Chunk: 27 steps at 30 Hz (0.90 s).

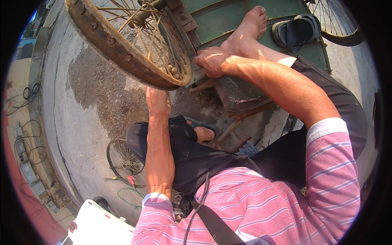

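Observation:
A rusty spoked wheel (118,51) without a tyre stands raised at the top left, fixed beside a green metal cart body (220,20). My left hand (158,103) reaches up to the lower edge of its rim, and the fingers are hidden behind the rim. Against the metal bracket beside the wheel, my right hand (213,61) is closed in a fist-like grip. What it grips is covered by the fingers. Below that hand, a small wrench (247,100) lies on a dark metal plate (232,90). My bare foot (251,26) rests on the green panel.
An empty sandal (297,32) lies on the green panel, near another spoked wheel (341,24). A smaller spoked wheel (124,159) lies on the ground at lower left, beside a green hose (127,199). A white vehicle part (98,226) and cables (30,153) are farther left.

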Tool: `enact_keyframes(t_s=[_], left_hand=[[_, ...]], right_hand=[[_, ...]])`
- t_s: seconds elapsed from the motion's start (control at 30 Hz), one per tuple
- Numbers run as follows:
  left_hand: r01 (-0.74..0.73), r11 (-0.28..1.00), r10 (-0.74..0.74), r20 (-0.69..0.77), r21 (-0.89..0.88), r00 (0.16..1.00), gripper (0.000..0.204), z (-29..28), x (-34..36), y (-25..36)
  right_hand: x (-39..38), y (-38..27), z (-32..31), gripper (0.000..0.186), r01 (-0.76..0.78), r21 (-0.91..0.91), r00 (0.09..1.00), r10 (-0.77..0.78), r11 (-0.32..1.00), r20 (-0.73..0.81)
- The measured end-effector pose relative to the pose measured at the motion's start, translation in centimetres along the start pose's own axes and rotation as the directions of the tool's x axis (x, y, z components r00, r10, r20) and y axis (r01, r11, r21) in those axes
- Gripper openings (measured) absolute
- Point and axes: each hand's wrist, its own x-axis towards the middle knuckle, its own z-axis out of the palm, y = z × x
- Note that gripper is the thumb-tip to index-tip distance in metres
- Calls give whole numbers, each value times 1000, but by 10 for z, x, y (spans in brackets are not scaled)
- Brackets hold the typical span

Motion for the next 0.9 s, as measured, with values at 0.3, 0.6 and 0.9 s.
enact_keyframes(t_s=[0.3, 0.6, 0.9], left_hand=[[-19, 999, 20, 34, -39, 999, 39, -2, -2, 1], [-73, 990, 81, 59, -124, 995, 42, 0, -5, 9], [-124, 948, 157, 92, -293, 983, 43, -8, -4, 15]], right_hand=[[-1, -1, 1, 21, 2, -5, 1000, -2, 1000, -24], [0, 3, 3, 19, 32, 17, 999, -31, 999, -42], [1, 2, 5, 18, 26, 21, 997, -24, 999, -67]])
